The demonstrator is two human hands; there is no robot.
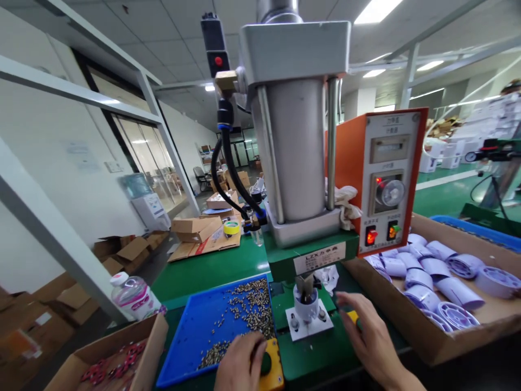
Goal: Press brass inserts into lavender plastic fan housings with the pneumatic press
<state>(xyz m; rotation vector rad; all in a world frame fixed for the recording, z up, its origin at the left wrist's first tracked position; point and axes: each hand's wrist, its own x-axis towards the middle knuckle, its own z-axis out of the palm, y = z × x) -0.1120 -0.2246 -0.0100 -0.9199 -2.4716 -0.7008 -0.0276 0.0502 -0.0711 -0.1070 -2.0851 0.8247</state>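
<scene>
The white cup-shaped part [306, 307] sits upright on the fixture plate [309, 325], directly under the press ram [304, 284] of the pneumatic press [295, 152]; this press serves as the landmark below. In front of the press to the left, the left hand [241, 363] rests palm-down on the green button in its yellow housing [273, 365], grip loosely closed over it and holding nothing. In front of the press to the right, the right hand [368, 339] lies with fingers spread, empty, beside a second yellow button [353, 316] (mostly hidden by the fingers). Risk, as a judgement: the right fingertips lie near the fixture, so a stroke could pinch them, and a part seated off-centre could be crushed. Left of the press, a blue tray [195, 336] holds small metal pieces [248, 309]; further left stand a cardboard box [109, 353] and a bottle [134, 296]. Right of the press, an orange control box [386, 179] overhangs a carton of white parts [439, 282], crowding reach on that side.
</scene>
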